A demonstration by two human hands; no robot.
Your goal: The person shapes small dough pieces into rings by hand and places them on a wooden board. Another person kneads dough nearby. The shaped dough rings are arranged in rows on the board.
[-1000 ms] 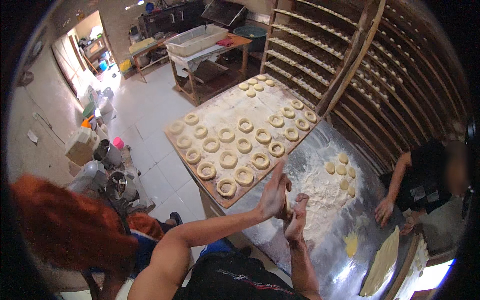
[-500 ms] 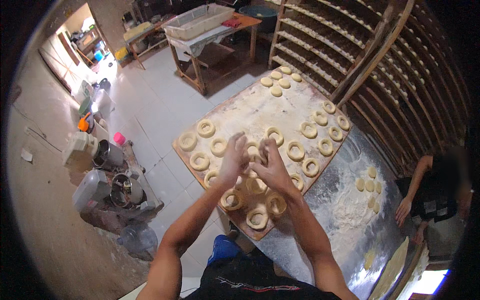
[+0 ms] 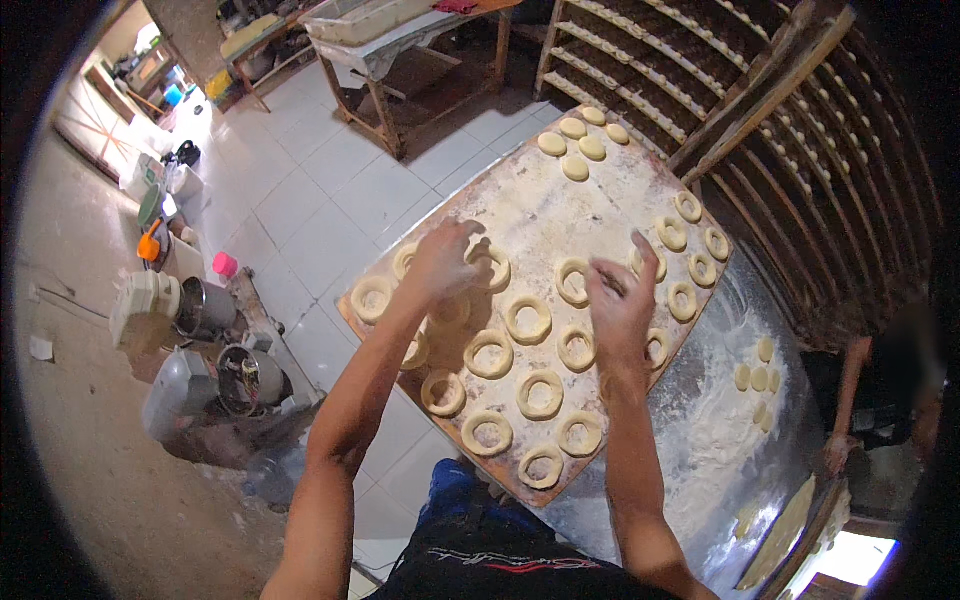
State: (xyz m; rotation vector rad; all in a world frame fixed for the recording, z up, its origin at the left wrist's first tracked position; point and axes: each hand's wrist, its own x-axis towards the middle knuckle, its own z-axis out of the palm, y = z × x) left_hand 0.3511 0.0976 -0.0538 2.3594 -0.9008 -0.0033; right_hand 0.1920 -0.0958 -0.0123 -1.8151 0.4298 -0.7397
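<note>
My left hand (image 3: pixel 448 258) hovers at or on a dough ring (image 3: pixel 493 267) at the board's left middle, fingers bent and apart; I cannot tell whether it touches it. My right hand (image 3: pixel 624 300) is farther right over the rings, fingers apart and holding nothing visible. The floured wooden board (image 3: pixel 555 218) carries several pale dough rings (image 3: pixel 540 393), some partly hidden under my hands and arms, and a group of flat dough discs (image 3: pixel 592 148) at its far end. It rests on a metal table (image 3: pixel 735 300) with loose flour (image 3: pixel 705 450) and more discs (image 3: pixel 759 379).
A co-worker's arm (image 3: pixel 850 390) is at the right, beside a dough sheet (image 3: pixel 780 530). Racks of dough-laden shelves (image 3: pixel 620 85) stand behind. Pots (image 3: pixel 205 305), containers and an orange jug (image 3: pixel 150 240) line the left wall. A wooden table (image 3: pixel 385 105) stands at the back.
My hands, earlier together with dough between them, then close over the board's middle, are now apart. The view has turned, and the orange fabric at lower left has left it.
</note>
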